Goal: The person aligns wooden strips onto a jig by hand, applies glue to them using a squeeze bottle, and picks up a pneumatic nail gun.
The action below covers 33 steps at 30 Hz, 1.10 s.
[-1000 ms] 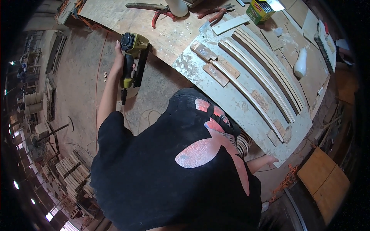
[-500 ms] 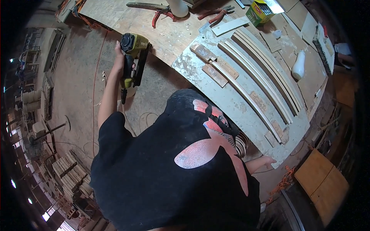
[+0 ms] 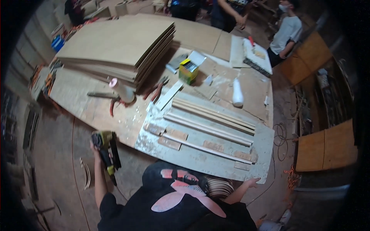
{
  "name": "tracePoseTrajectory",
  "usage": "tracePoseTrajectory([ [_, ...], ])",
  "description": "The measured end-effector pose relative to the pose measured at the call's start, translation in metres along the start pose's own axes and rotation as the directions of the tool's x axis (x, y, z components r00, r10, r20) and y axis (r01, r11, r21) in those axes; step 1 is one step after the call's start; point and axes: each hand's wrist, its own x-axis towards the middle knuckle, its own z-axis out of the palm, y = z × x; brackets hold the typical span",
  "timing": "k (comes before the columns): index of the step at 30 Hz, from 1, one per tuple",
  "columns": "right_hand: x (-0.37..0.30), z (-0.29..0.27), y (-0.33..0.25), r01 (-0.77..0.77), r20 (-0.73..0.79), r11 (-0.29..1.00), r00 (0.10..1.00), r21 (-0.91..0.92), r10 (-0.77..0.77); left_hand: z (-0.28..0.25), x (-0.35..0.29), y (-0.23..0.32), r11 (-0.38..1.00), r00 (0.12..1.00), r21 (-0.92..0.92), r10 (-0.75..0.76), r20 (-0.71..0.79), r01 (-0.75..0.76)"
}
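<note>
My left hand (image 3: 94, 145) is closed round the grip of a green-and-black nail gun (image 3: 104, 148), out past the table's near left edge with its hose hanging down. At the near right corner of a pale grey board (image 3: 208, 168), my right hand (image 3: 253, 183) rests with its fingers stretched out along the edge. Fixed to that board are small wooden blocks (image 3: 169, 143), with a thin wooden strip (image 3: 208, 148) lying between them. Behind it lie more narrow strips (image 3: 212, 131) and a bundle of thicker strips (image 3: 216, 116).
Large flat panels (image 3: 111, 42) are stacked at the far left. Before them stand a white bottle (image 3: 123, 92) and red-handled pliers (image 3: 156, 90). A yellow-green box (image 3: 189, 71) and another white bottle (image 3: 237, 94) are farther back. Several people stand beyond the table.
My view has lifted and turned, bringing the panel stack and the people into sight. The nail gun stays in my left hand; my right hand stays at the board's corner.
</note>
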Motion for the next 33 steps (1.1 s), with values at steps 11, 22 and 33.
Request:
tracePoseTrajectory([
  [11, -0.018, 0.000, -0.011, -0.047, -0.055, 0.999, 0.997, -0.017, 0.046, 0.028, -0.014, -0.047, 0.851, 0.857, -0.126, 0.490, -0.161, -0.510],
  [22, -0.097, -0.053, -0.035, 0.797, 0.202, 0.580, 0.549, 0.165, -0.811, 0.079, -0.105, 0.012, 0.872, 0.888, 0.372, 0.137, 0.438, -0.317],
  [33, -0.139, -0.027, -0.082, 0.907, 0.261, 0.268, 0.186, 0.326, -0.947, 0.017, -0.098, -0.083, 0.885, 0.812, 0.204, -0.465, 0.354, 0.418],
])
